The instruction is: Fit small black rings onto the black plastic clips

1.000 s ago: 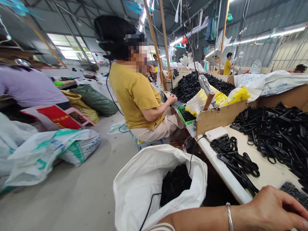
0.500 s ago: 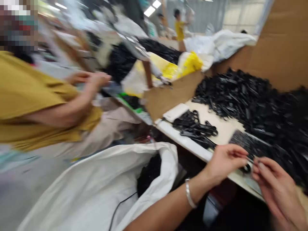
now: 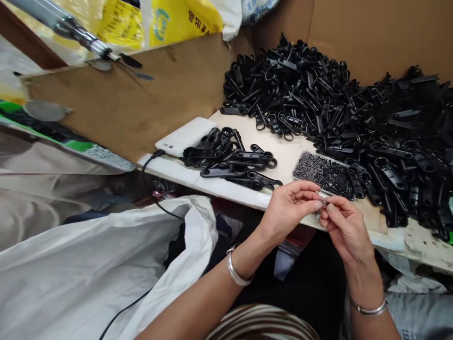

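Note:
My left hand [image 3: 288,208] and my right hand [image 3: 345,224] meet fingertip to fingertip over the table's front edge. Each is closed in a pinch around something tiny and dark that I cannot make out. Just behind the fingers lies a clear tray [image 3: 296,175] full of small dark screw-like pieces. Left of the tray is a small group of black ring-ended plastic parts [image 3: 244,163]. A large heap of similar black parts [image 3: 318,94] covers the back and right of the table.
A white power bank-like block [image 3: 186,136] with a black cable lies at the table's left. An electric screwdriver [image 3: 88,42] hangs at upper left. Cardboard walls [image 3: 141,99] border the table. A white sack [image 3: 88,255] stands open at lower left.
The view has swung right and down, so the co-worker in yellow is mostly out of sight. My hands have come together, and the small tray shows clearly behind them.

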`<action>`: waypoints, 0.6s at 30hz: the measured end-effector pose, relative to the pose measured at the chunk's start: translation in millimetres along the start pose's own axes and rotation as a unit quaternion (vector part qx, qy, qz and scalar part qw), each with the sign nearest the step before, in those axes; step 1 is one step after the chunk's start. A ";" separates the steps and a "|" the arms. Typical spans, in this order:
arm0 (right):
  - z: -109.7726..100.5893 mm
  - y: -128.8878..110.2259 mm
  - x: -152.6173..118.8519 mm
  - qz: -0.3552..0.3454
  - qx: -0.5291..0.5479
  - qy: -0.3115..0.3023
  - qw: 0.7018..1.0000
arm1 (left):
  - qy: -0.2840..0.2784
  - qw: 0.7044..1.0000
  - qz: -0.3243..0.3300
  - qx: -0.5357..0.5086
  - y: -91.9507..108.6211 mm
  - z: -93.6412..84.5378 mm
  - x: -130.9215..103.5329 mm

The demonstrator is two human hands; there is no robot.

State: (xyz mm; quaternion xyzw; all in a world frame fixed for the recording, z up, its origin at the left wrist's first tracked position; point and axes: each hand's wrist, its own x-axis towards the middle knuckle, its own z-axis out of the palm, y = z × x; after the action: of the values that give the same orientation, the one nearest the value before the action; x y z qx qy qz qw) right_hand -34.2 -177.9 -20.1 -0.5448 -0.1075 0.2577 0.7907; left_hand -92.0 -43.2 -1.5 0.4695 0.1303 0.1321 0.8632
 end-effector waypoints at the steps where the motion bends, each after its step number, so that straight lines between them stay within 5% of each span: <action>1: 0.3 0.3 -0.2 -0.004 -0.002 0.000 1.000 | -0.003 1.000 -0.001 0.000 -0.6 -0.1 -0.1; 8: 1.0 -1.2 -3.9 -0.028 -0.024 0.020 0.999 | -0.001 1.000 0.007 0.020 -0.3 -1.6 -1.4; 18: -18.0 -3.3 -16.2 -0.120 -0.199 0.017 0.973 | 0.005 0.997 0.023 0.072 -7.8 -6.2 -1.2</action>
State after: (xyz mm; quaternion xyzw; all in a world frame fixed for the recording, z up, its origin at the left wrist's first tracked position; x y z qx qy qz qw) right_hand -38.8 -201.8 -22.2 -0.6783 -0.2078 0.1255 0.6935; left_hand -94.4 -42.8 -11.2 0.5325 0.1329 0.1445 0.8233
